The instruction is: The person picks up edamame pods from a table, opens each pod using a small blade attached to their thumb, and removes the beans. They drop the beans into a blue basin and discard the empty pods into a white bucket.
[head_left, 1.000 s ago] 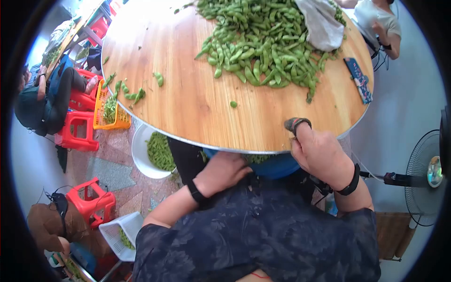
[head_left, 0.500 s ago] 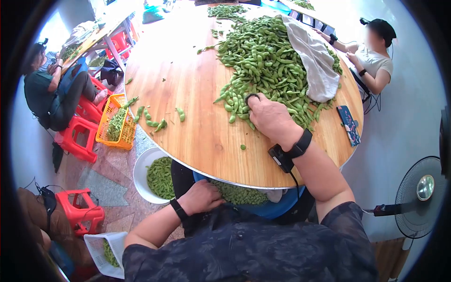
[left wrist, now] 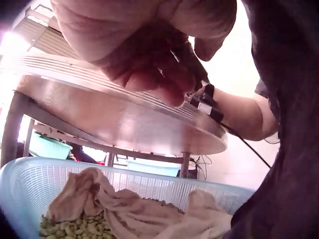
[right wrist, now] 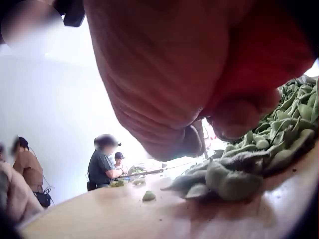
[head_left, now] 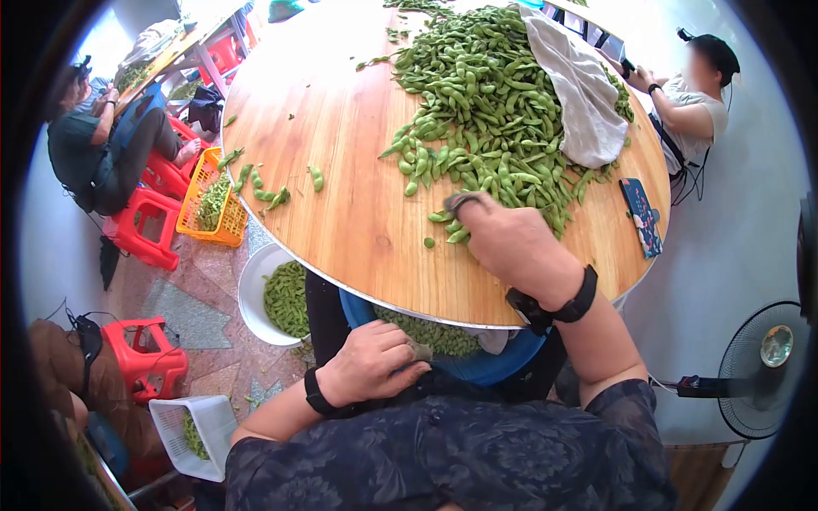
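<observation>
A big heap of green edamame pods (head_left: pixel 477 94) covers the far half of a round wooden table (head_left: pixel 341 170). My right hand (head_left: pixel 477 223) lies at the heap's near edge, its fingers curled over a few pods (right wrist: pixel 239 174), a dark band on one finger. My left hand (head_left: pixel 375 362) is below the table's rim with curled fingers, above a blue basket (head_left: pixel 477 368) of shelled beans (head_left: pixel 434 334). In the left wrist view the left hand (left wrist: pixel 149 64) shows nothing in it; a cloth (left wrist: pixel 124 209) lies in the basket (left wrist: pixel 30 179).
A white cloth (head_left: pixel 579 94) drapes over the heap, and a phone (head_left: pixel 641 215) lies at the table's right edge. A white bowl (head_left: pixel 252 294), an orange basket (head_left: pixel 209 204), a white basket (head_left: pixel 183 434) and red stools (head_left: pixel 145 358) stand at the left. A fan (head_left: pixel 767 358) stands at the right. Other people (head_left: pixel 690 94) sit around.
My right hand reached from the table's near edge into the heap and has now drawn back toward me with pods under its fingers. My left hand stayed low by the basket.
</observation>
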A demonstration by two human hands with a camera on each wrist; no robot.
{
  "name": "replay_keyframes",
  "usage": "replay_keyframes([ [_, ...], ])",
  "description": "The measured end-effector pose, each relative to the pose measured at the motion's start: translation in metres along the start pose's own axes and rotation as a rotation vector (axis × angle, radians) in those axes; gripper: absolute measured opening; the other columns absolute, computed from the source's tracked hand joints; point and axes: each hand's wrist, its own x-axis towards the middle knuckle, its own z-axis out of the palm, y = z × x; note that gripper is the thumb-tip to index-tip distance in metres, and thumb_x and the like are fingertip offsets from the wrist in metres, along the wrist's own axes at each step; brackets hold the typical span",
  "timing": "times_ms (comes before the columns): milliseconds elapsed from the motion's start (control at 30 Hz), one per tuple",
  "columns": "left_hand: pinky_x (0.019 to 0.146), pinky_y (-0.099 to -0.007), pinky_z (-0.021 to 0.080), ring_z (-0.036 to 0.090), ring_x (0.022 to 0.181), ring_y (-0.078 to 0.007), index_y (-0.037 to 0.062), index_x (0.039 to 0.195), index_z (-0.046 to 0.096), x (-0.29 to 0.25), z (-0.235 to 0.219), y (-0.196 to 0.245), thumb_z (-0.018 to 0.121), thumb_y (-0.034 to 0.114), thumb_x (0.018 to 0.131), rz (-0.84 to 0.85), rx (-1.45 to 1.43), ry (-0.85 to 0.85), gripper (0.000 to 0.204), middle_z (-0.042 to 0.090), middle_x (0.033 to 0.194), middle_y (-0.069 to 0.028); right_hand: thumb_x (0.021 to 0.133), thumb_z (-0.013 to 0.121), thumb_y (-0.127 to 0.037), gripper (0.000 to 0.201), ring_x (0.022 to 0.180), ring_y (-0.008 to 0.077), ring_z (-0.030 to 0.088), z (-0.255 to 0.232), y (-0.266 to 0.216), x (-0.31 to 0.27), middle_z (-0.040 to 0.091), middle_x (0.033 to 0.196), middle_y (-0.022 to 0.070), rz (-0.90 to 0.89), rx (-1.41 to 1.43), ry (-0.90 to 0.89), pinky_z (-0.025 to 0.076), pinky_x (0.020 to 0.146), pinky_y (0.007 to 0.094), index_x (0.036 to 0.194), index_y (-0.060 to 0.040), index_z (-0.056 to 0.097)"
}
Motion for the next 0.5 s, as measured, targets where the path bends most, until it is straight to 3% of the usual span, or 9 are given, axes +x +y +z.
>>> replay_keyframes([
  [33, 0.057, -0.036, 0.045, 0.057, 0.062, -0.0274, 0.0054, 0.075, 0.056, 0.006, 0.001, 0.004, 0.072, 0.013, 0.076, 0.036, -0.013, 0.018, 0.018, 0.058, 0.072, -0.0099, 0.08, 0.053, -0.002, 0.017, 0.068, 0.0288, 0.064, 0.0, -0.003, 0.003, 0.058, 0.088, 0.0139, -0.093, 0.011, -0.029, 0.051, 0.051, 0.0357, 0.096, -0.0042, 0.052],
  [167, 0.055, -0.0363, 0.043, 0.052, 0.058, -0.0265, 0.0058, 0.07, 0.053, 0.021, 0.009, 0.011, 0.073, 0.015, 0.077, 0.076, -0.038, 0.101, 0.022, 0.05, 0.065, -0.0075, 0.079, 0.054, -0.002, 0.015, 0.07, 0.0284, 0.065, -0.002, -0.002, 0.006, 0.059, 0.088, 0.013, -0.09, -0.066, -0.105, 0.053, 0.056, 0.0363, 0.094, -0.0053, 0.053],
  [300, 0.055, -0.0374, 0.042, 0.052, 0.058, -0.0284, 0.0043, 0.071, 0.054, 0.021, 0.017, 0.012, 0.071, 0.013, 0.078, 0.01, -0.169, 0.152, 0.02, 0.049, 0.064, -0.0095, 0.079, 0.055, -0.003, 0.019, 0.073, 0.0312, 0.064, -0.006, 0.008, 0.001, 0.058, 0.088, 0.0134, 0.015, -0.015, -0.15, 0.052, 0.058, 0.0393, 0.098, -0.005, 0.053],
  [367, 0.054, -0.0375, 0.042, 0.052, 0.058, -0.0289, 0.0039, 0.071, 0.054, 0.021, 0.017, 0.011, 0.07, 0.012, 0.079, -0.014, -0.202, 0.166, 0.02, 0.049, 0.064, -0.0101, 0.079, 0.055, -0.002, 0.02, 0.073, 0.0316, 0.064, -0.009, 0.011, -0.006, 0.058, 0.088, 0.0132, -0.022, 0.002, -0.142, 0.052, 0.059, 0.0395, 0.099, -0.0051, 0.053],
  [433, 0.057, -0.0353, 0.045, 0.059, 0.063, -0.0271, 0.0017, 0.081, 0.062, 0.024, 0.013, 0.011, 0.065, 0.008, 0.084, 0.002, -0.177, 0.105, 0.008, 0.058, 0.07, -0.0109, 0.079, 0.055, -0.002, 0.021, 0.074, 0.032, 0.064, -0.01, 0.012, -0.011, 0.058, 0.088, 0.013, -0.054, 0.023, -0.128, 0.052, 0.06, 0.0397, 0.1, -0.0052, 0.053],
  [500, 0.057, -0.035, 0.045, 0.059, 0.064, -0.0267, 0.0014, 0.081, 0.062, 0.031, 0.01, 0.015, 0.064, 0.008, 0.085, 0.0, -0.192, 0.109, 0.008, 0.059, 0.071, -0.0111, 0.077, 0.055, -0.001, 0.025, 0.074, 0.0327, 0.063, -0.013, 0.014, -0.013, 0.059, 0.085, 0.0141, -0.097, 0.024, -0.133, 0.052, 0.062, 0.0392, 0.102, -0.0049, 0.053],
])
